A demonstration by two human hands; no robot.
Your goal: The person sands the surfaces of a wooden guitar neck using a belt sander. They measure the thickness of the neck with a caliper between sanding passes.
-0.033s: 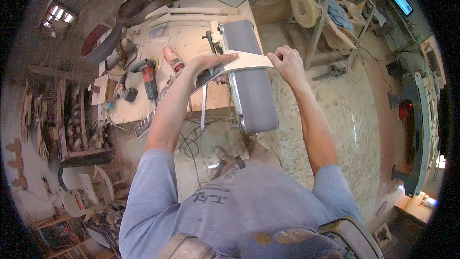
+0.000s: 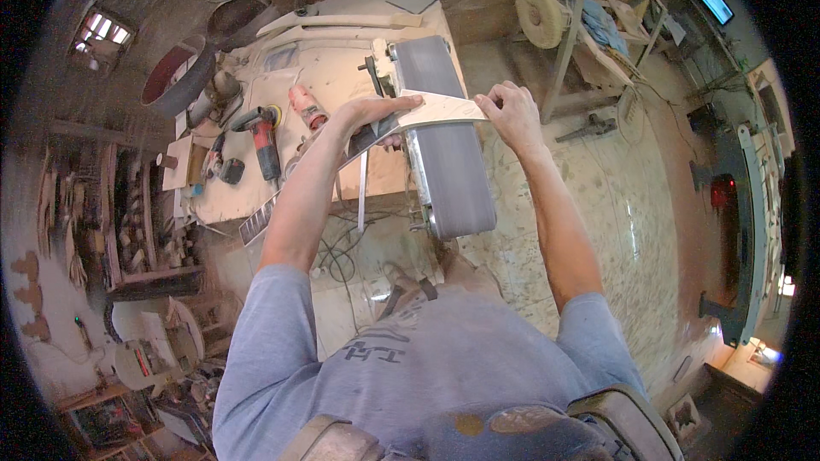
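toward twelve o'clock from the view's centre, a pale pointed headstock point(image 2: 440, 109) lies across the grey belt sander point(image 2: 454, 179); whether it touches the belt i cannot tell. its fretted neck point(image 2: 257, 220) runs off toward eight o'clock, under the left forearm. at the headstock's nine o'clock the left hand point(image 2: 376, 111) grasps it, thumb on top; at three o'clock the right hand point(image 2: 514, 113) pinches its tip. a red-and-black power tool point(image 2: 266, 149) lies at ten o'clock on the workbench point(image 2: 224, 201).
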